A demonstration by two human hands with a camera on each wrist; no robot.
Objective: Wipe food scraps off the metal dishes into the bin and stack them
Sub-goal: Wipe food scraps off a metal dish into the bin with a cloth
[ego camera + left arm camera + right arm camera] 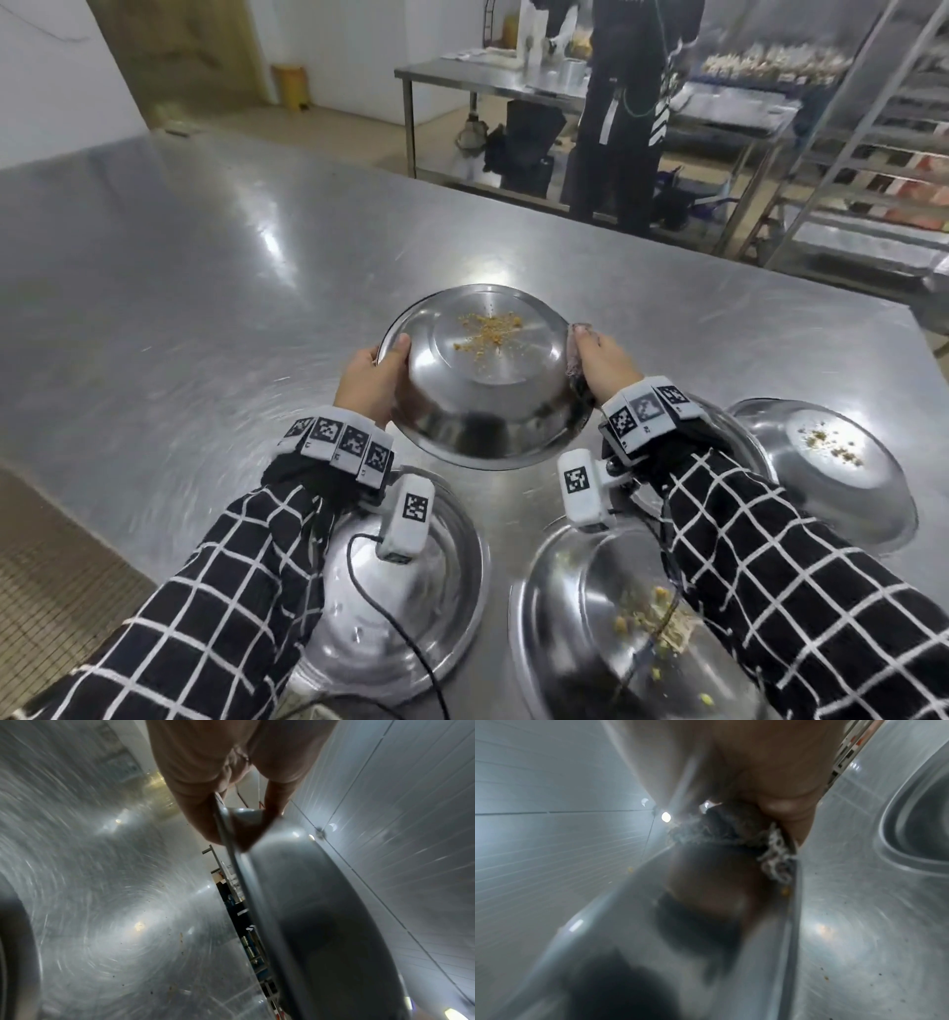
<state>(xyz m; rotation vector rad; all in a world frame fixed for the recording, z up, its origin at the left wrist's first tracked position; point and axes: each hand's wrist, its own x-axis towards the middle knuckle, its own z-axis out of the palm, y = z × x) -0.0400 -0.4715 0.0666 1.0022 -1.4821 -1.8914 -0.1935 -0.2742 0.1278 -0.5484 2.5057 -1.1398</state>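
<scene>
Held dish: a round, shallow stainless-steel dish (482, 375) with orange-brown crumbs (488, 329), lifted above the steel table (205, 267), tilted, between both hands.
Left hand (372, 377): grips the dish's left rim, thumb on top.
Right hand (606, 362): pinches the right rim together with a dark grey cloth (577, 360).
Other dishes: three metal dishes on the table below the wrists; the one right of the right wrist (821, 467) carries scraps.

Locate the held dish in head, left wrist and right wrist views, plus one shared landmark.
Head: held dish at centre, tilted, crumbs inside, left hand and right hand on opposite rims.
Left wrist: its underside runs from centre to bottom right, rim pinched at top.
Right wrist: blurred underside fills centre and bottom.
Shared landmark: the steel table.
</scene>
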